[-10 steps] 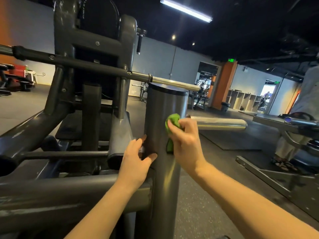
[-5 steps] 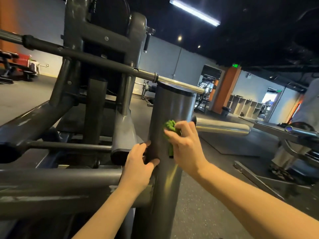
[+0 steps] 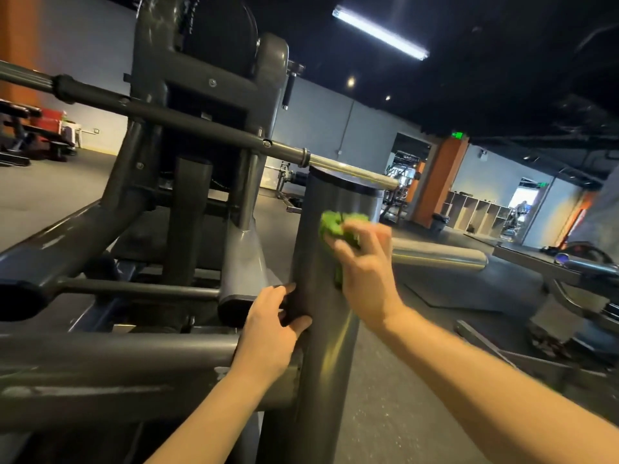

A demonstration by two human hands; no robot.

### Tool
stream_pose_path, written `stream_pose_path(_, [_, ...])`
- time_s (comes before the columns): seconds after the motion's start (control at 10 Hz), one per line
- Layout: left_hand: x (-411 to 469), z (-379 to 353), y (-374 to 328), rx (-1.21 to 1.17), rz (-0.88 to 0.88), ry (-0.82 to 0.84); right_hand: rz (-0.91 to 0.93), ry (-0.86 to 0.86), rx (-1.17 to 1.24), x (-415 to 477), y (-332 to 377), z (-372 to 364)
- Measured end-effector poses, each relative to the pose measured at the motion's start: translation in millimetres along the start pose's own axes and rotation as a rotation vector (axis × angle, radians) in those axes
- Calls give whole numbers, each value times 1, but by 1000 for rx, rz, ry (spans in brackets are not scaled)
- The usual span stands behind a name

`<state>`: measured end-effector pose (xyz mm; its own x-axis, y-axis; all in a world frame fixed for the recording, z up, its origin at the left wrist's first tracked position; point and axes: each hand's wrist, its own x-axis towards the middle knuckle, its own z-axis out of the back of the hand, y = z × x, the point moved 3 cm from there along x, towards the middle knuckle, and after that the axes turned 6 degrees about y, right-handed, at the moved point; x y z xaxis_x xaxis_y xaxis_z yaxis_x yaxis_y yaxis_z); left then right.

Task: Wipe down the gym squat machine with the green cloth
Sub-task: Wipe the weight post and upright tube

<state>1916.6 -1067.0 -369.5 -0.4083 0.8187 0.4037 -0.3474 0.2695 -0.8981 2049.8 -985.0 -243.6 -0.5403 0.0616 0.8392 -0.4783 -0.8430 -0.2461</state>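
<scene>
Right hand (image 3: pixel 366 276) grips green cloth (image 3: pixel 338 226) against the upright post (image 3: pixel 321 329); left hand (image 3: pixel 271 333) clasps the post.

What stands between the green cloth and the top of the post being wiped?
Nothing visible. The right hand holds the cloth on the post just under its cap; the left hand holds lower down.

Right hand (image 3: pixel 366 272) seemingly presses green cloth (image 3: pixel 335 224) against post (image 3: pixel 321 329).

A single wide view from the person's head looks forward and slightly down, very close to the squat machine's upright post (image 3: pixel 321 346), which fills the middle; floor (image 3: pixel 402 413) and ceiling (image 3: pixel 502 95) of the hall spread beyond.
</scene>
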Motion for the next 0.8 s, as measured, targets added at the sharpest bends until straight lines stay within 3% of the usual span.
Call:
stream_pose_path(0.1, [-2,0,-2,7,4,1,-150,108,359,-87,16,-12])
stream_pose_path(0.2, [-2,1,-6,-13,14,5,-67,98,294,-79,21,-4])
stream_pose_path(0.3, [0,3,-6,-9,10,7,-226,-73,230,-5,-9,16])
stream_pose_path(0.4, [0,2,-3,8,15,26,-342,-184,402,22,-25,13])
stream_pose_path(0.5, [1,3,-2,50,14,22,-445,-263,597,-17,-10,-5])
stream_pose_path(0.7, [1,1,2,101,-1,-7,-704,-135,644,-169,45,-37])
stream_pose_path(0.8, [1,1,-1,129,-14,-5,-825,-162,662,-131,27,-30])
